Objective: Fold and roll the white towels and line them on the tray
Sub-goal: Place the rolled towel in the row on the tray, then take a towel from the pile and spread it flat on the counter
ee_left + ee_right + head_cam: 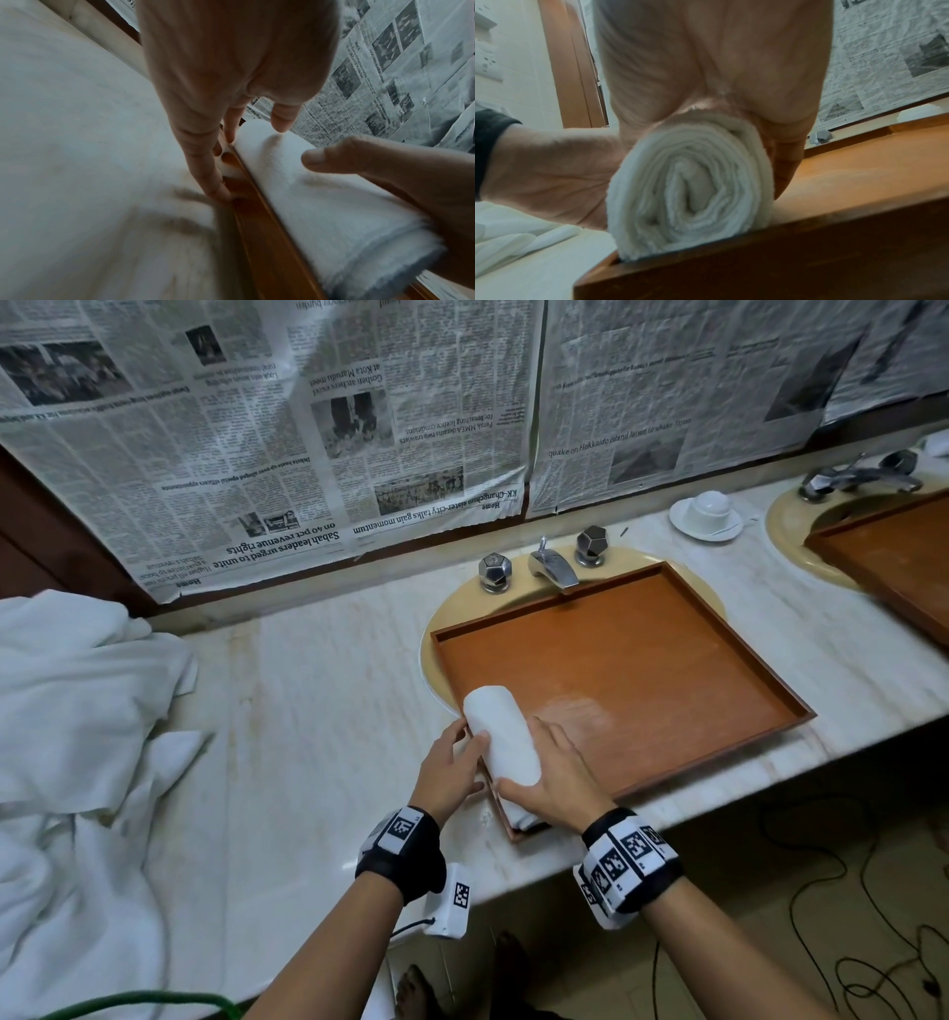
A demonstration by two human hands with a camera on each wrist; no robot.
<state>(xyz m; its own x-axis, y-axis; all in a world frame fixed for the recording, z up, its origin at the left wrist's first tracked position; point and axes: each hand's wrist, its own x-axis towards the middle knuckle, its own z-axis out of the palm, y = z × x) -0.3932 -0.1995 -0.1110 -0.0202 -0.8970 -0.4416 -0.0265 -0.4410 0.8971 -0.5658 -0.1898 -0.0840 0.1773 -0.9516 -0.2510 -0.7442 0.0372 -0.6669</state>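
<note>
There is one rolled white towel (502, 742). Two wooden trays: near tray (667, 670), far tray (893, 567). Two sinks: near sink (452, 608), far sink (785, 516). Two hands: left hand (452, 773), right hand (554, 778). One cup (711, 505), one saucer (683, 518). The near sink has one spout (554, 564) and two knobs (495, 571) (591, 545). The loose towels (77, 711) are too heaped to count.

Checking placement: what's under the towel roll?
The tray, at its near left corner; the roll sits inside its walls. The floor beneath is hidden by the roll and right hand.
</note>
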